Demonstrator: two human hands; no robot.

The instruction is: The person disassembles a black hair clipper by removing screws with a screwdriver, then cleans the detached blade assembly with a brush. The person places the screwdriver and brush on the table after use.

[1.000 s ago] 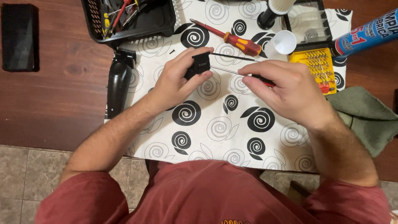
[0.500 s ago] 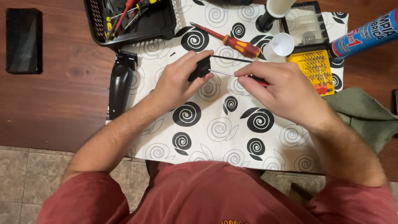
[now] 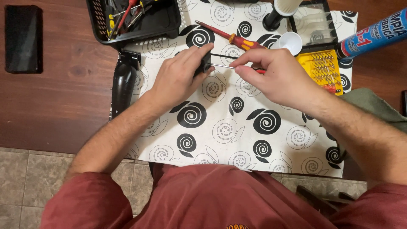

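My left hand (image 3: 180, 78) grips a small black part (image 3: 205, 62) and holds it down on the white sheet with black spirals (image 3: 229, 127). My right hand (image 3: 277, 76) holds a thin screwdriver (image 3: 224, 66); its metal shaft points left and its tip meets the black part. A bit of its red handle shows under my fingers. A black hair clipper body (image 3: 123, 82) lies just left of my left wrist, on the sheet's left edge.
A black basket (image 3: 135, 19) of tools stands at the back left. A second red screwdriver (image 3: 237, 39), a white cup (image 3: 289, 42), a yellow bit case (image 3: 323, 68), a blue spray can (image 3: 375, 34) and a green cloth (image 3: 373, 106) lie around. A black flat object (image 3: 23, 38) rests on the wooden table.
Both hands have stayed on the black part and the screwdriver. My right fingers have shifted a little along the shaft, toward the part.
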